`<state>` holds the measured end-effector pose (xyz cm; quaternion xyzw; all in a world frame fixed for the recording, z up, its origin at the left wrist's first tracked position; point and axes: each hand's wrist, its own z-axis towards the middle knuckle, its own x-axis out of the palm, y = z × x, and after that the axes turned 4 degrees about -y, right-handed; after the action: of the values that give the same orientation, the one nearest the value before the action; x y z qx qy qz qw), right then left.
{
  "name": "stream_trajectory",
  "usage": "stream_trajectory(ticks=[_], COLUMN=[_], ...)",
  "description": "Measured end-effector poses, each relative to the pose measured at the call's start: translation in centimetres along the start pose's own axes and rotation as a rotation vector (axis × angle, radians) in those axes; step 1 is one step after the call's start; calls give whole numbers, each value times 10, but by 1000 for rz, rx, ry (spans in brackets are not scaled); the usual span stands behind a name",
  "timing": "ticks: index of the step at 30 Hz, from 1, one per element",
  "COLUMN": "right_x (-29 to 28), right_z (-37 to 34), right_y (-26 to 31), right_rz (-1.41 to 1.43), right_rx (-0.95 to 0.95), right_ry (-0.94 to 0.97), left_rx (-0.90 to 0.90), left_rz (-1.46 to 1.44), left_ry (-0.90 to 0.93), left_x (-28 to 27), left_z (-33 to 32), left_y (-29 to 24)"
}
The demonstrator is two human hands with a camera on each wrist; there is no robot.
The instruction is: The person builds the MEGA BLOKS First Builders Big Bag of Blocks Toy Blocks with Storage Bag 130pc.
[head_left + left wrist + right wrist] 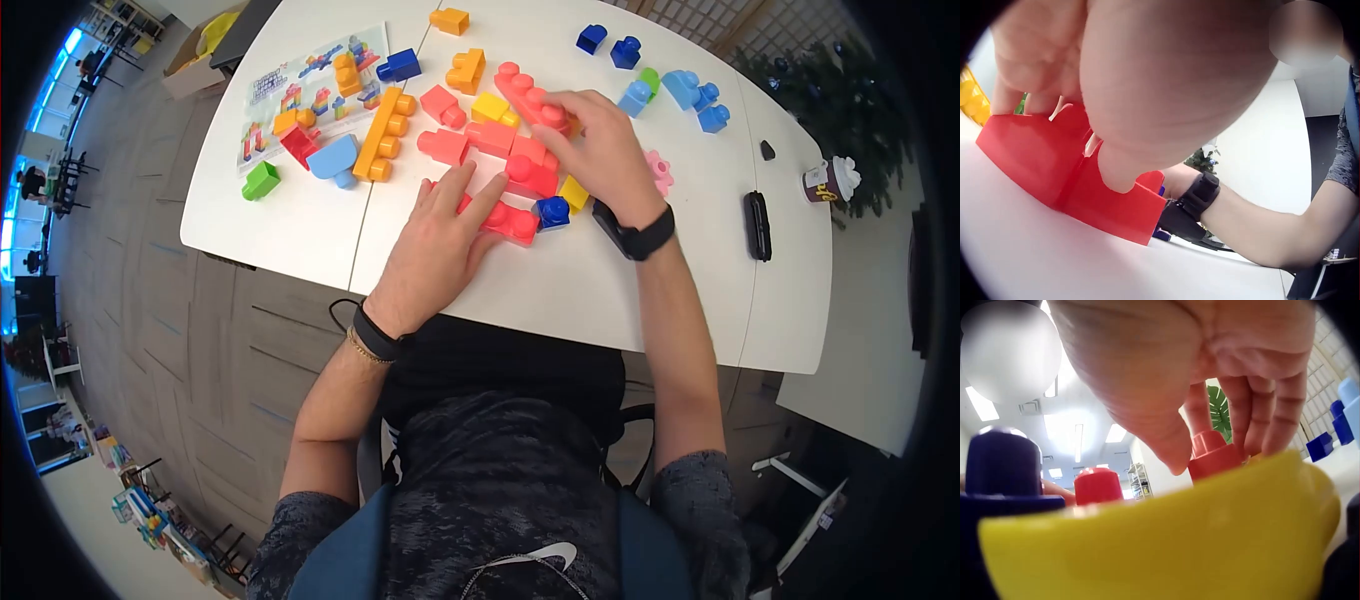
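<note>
My left hand [435,240] reaches over the near end of a cluster of red toy building blocks. Its thumb and fingers grip a red block [512,222], seen from the side as red block walls [1110,203] in the left wrist view. My right hand [605,150] pinches the near end of a long red block [515,85] at the cluster's far side. In the right wrist view its thumb and fingers straddle the red stud [1210,444]. Between the hands lie more red blocks [490,138], a dark blue block [552,212] and a yellow block [573,193].
Left of the cluster stand a long orange block [385,135], a light blue block [335,160] and a picture sheet [290,85]. Blue blocks [685,90] lie at the back right. A black case [757,226] and a lidded cup [832,180] are at the right edge.
</note>
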<state>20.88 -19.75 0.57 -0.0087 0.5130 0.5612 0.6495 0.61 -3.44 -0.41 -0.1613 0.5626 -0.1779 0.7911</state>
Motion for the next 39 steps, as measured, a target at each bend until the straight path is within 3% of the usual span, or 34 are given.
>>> stream_trajectory(ticks=[7,11,13,15,17,19,23,25,29,34,39], right_x=[-3,-37,-48,-46,-41,-32,-27,-31,-29,-33,-41], right_z=[3,-23,-49,-82,-103,-112,-103,-89,-66,-54,-53], right_y=[-6,33,56,72,81,80,61,52,31,10,-9], right_rz=[-8,182,474,599,840,854,739,341,170,130,107], right_rx=[25,83,276,312,502,526,442,193,84,78,94], right_ry=[-62,-140,-106,14,177,163,90,136,165,202,178], left_rx=[-57,-54,-61,-45,-62,-71,-70,-56,-40,-13,-86], left_rz=[18,7,2,25,-45,-111,11,35,31,76,-93], left_ry=[9,-6,-6,3,31,66,71,69,61,46,-28], left_x=[3,1,-2,-3,-4,-7,-13,-15,-13,-13,-17], left_z=[-10,-11,-14,-17,-21,-24,-28,-28,-28,-26,-26], left_y=[-1,-1,1,2,5,5,-1,2,4,3,-3])
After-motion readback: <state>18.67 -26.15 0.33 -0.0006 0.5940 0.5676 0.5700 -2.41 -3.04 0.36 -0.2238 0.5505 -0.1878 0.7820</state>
